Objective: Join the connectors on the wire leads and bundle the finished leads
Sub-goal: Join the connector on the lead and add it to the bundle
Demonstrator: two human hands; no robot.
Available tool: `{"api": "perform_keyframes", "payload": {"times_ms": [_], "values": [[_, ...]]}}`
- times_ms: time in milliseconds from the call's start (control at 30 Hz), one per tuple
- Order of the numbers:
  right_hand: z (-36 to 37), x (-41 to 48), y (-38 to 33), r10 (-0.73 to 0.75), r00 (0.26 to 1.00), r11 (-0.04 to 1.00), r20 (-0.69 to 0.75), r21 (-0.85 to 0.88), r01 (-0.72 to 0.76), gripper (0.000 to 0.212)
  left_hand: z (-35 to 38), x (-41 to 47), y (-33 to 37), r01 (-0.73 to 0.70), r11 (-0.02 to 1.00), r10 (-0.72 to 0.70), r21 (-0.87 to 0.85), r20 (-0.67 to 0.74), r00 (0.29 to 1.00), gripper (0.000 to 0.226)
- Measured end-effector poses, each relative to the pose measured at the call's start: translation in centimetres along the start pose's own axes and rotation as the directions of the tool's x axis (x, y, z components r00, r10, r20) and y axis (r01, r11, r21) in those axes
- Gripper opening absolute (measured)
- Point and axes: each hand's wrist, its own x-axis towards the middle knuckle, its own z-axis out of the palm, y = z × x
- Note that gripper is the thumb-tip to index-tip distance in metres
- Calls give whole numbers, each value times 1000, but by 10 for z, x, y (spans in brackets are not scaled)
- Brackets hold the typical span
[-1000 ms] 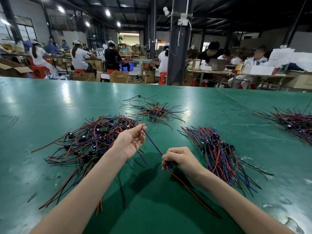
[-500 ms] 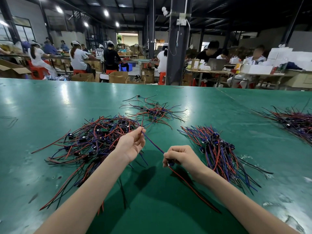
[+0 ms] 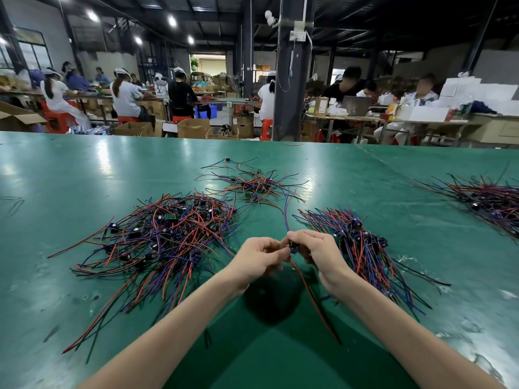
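My left hand (image 3: 259, 258) and my right hand (image 3: 317, 249) meet over the green table (image 3: 70, 169), both pinching a small blue connector (image 3: 293, 249) between their fingertips. A red and black lead (image 3: 314, 304) trails from it toward me, and a blue and red lead (image 3: 286, 214) runs away from it. A large loose pile of leads (image 3: 163, 234) lies to the left. A neater pile of leads (image 3: 362, 248) lies just right of my right hand. A smaller pile (image 3: 252, 186) sits farther back.
Another heap of leads (image 3: 488, 200) lies at the table's right edge. Beyond the far edge stand a dark pillar (image 3: 289, 80), cardboard boxes (image 3: 193, 127) and seated people at other tables.
My left hand let the wire slide and moved right to meet my right hand. The stretched lead between them is now bunched at the connector, its far end pointing away.
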Motion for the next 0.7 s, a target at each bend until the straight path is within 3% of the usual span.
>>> {"api": "perform_keyframes", "payload": {"times_ms": [367,700], "values": [[2,1,2,-47,999,996,8,-77,48,23,-2,-1,-2,69,990,-59,-121,88,994,7],[0,6,7,-53,998,994,-38,-94,49,31,0,-4,2,149,983,-135,-106,128,983,7]]}}
